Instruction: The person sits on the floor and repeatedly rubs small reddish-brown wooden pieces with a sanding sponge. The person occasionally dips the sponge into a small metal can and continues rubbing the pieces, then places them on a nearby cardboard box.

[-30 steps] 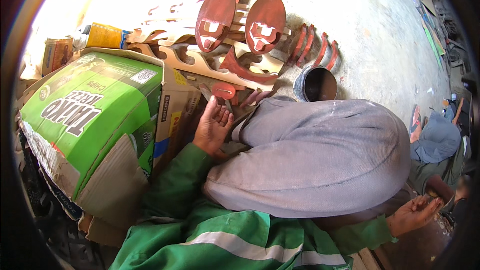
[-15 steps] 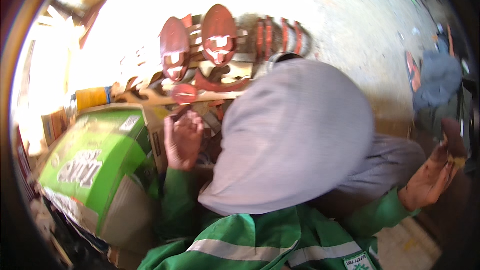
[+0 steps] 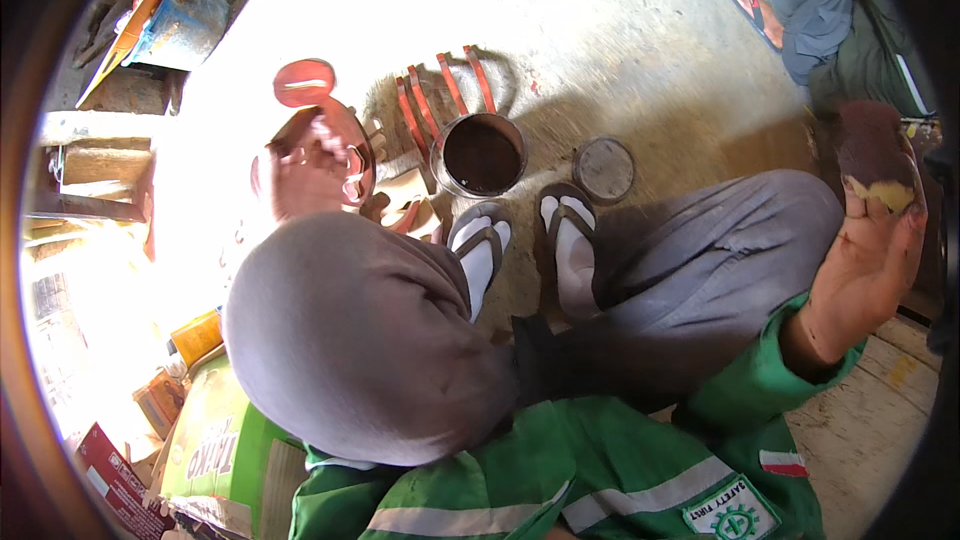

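My left hand, smeared by motion, is out at the left over the floor pieces. A glossy red round piece stands at its fingertips and appears held; the grip itself is blurred. My right hand is raised at the far right, its fingers and thumb around a sponge, dark reddish-brown with a yellow lower edge. On the floor ahead of my sandalled feet stands an open can of dark liquid. Beyond it lie several curved red strips. Red oval pieces show partly behind my left hand.
A round lid lies right of the can. Beside my left knee is a green cardboard box, with a yellow container behind it. A blue bucket stands far left. Another person's sandalled foot is at upper right.
My view has swung, bringing the can, lid and my feet into sight. My left hand has moved forward with the red round piece. My right hand, still with the sponge, appears higher.
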`<action>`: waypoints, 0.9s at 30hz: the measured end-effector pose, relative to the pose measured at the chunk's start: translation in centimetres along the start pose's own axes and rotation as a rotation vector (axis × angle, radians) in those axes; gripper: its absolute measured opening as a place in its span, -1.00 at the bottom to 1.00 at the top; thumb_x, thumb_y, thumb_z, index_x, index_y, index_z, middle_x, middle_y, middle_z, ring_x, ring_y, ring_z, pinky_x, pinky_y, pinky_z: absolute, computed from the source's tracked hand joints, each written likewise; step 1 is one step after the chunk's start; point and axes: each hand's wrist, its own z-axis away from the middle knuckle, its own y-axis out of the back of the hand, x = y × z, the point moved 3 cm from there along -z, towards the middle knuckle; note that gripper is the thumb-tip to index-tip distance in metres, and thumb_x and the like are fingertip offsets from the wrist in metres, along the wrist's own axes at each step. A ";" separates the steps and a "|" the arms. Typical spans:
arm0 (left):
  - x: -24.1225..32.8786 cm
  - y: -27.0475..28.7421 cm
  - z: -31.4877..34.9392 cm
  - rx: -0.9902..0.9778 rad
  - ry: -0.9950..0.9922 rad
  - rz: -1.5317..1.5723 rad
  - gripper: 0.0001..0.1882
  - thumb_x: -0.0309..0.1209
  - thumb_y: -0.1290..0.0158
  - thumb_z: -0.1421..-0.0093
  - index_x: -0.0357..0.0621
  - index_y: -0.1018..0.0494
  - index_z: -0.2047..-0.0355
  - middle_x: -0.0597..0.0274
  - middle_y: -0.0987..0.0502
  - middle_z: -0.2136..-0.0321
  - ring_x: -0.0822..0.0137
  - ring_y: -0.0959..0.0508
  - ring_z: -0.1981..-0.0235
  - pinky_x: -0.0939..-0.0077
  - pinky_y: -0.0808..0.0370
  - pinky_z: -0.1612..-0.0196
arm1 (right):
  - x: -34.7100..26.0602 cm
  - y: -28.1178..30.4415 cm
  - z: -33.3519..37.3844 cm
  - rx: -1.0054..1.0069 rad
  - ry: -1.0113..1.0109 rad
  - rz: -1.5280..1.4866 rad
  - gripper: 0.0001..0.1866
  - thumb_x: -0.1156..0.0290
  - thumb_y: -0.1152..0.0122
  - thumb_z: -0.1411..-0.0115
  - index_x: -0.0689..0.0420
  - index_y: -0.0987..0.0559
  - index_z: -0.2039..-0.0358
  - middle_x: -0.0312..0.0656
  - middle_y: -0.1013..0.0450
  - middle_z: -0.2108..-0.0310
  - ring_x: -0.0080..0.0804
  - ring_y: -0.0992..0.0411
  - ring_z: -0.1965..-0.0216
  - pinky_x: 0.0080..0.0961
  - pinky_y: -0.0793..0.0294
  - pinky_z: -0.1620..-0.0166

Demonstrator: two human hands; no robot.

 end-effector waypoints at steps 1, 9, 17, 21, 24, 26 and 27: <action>0.8 -1.6 0.2 -0.045 -0.036 -0.040 -0.18 0.04 -0.05 -0.32 -0.41 -0.16 -0.33 -0.10 -0.32 -0.19 0.14 -0.38 -0.14 0.21 -0.33 -0.29 | 0.1 0.4 0.0 0.018 0.003 0.003 -0.38 0.12 0.24 -0.48 0.41 -0.32 -0.28 0.22 -0.26 -0.33 0.09 -0.31 -0.33 -0.01 -0.34 -0.33; 2.4 -2.8 4.8 -0.039 0.043 0.008 -0.28 -0.07 -0.03 -0.36 -0.38 -0.19 -0.31 -0.09 -0.37 -0.14 0.16 -0.41 -0.12 0.21 -0.37 -0.26 | 1.6 3.0 0.1 -0.163 -0.151 -0.696 -0.38 0.14 0.27 -0.49 0.41 -0.28 -0.31 0.14 -0.25 -0.34 0.01 -0.24 -0.37 -0.14 -0.16 -0.41; -7.5 -4.0 13.7 0.637 1.231 1.247 -0.39 -0.17 -0.02 -0.40 -0.35 -0.21 -0.28 -0.08 -0.41 -0.08 0.17 -0.45 -0.10 0.21 -0.41 -0.24 | 2.3 4.2 -0.6 -0.085 -0.064 -0.152 -0.44 0.19 0.21 -0.52 0.40 -0.31 -0.29 0.08 -0.32 -0.30 -0.10 -0.30 -0.32 -0.12 -0.21 -0.40; -11.9 -3.5 17.5 0.701 1.121 1.554 -0.40 -0.17 0.01 -0.42 -0.32 -0.18 -0.30 -0.13 -0.38 -0.12 0.09 -0.39 -0.17 0.12 -0.34 -0.30 | 4.1 7.7 -1.1 -0.179 -0.042 -0.208 -0.50 0.26 0.18 -0.51 0.41 -0.35 -0.25 0.12 -0.38 -0.22 -0.04 -0.36 -0.26 -0.09 -0.30 -0.37; -13.2 -3.7 19.8 0.684 1.057 1.466 -0.39 -0.12 0.02 -0.44 -0.27 -0.19 -0.32 -0.04 -0.40 -0.17 0.13 -0.42 -0.17 0.11 -0.37 -0.31 | 6.0 11.7 -2.6 -0.349 -0.059 -0.334 -0.53 0.31 0.17 -0.50 0.42 -0.36 -0.23 0.13 -0.41 -0.17 0.00 -0.39 -0.22 -0.06 -0.32 -0.36; -13.3 -3.8 20.7 0.611 1.090 1.352 -0.42 -0.11 0.02 -0.45 -0.24 -0.24 -0.31 0.07 -0.45 -0.14 0.22 -0.45 -0.12 0.19 -0.43 -0.25 | 7.8 14.2 -4.2 -0.244 -0.039 -0.183 -0.55 0.34 0.18 -0.50 0.42 -0.35 -0.23 0.13 -0.43 -0.14 0.01 -0.40 -0.20 -0.04 -0.31 -0.36; -12.7 -3.9 21.1 0.605 1.058 1.396 -0.42 -0.08 0.01 -0.44 -0.22 -0.27 -0.30 0.13 -0.49 -0.09 0.26 -0.48 -0.08 0.25 -0.47 -0.20 | 8.3 15.1 -4.6 -0.226 -0.017 -0.116 -0.55 0.36 0.19 -0.50 0.42 -0.35 -0.23 0.12 -0.44 -0.13 0.02 -0.41 -0.19 -0.04 -0.31 -0.36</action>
